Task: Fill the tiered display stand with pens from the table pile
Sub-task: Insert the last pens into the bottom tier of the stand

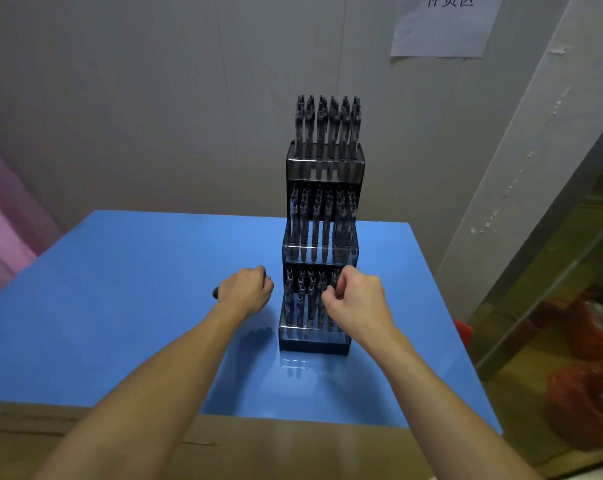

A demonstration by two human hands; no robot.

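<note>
Blue table carries a nearly full tiered stand, where the right hand pinches a pen at the lowest tier and the left hand grips another pen, each probably light, stiff and best held mid-barrel.

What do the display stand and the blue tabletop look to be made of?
The display stand looks like smoky translucent plastic, likely acrylic: pen barrels show through its tier fronts and the edges glint. The blue tabletop seems a smooth, glossy plastic or laminate sheet, since it mirrors the stand's base; which one cannot be told.
</note>
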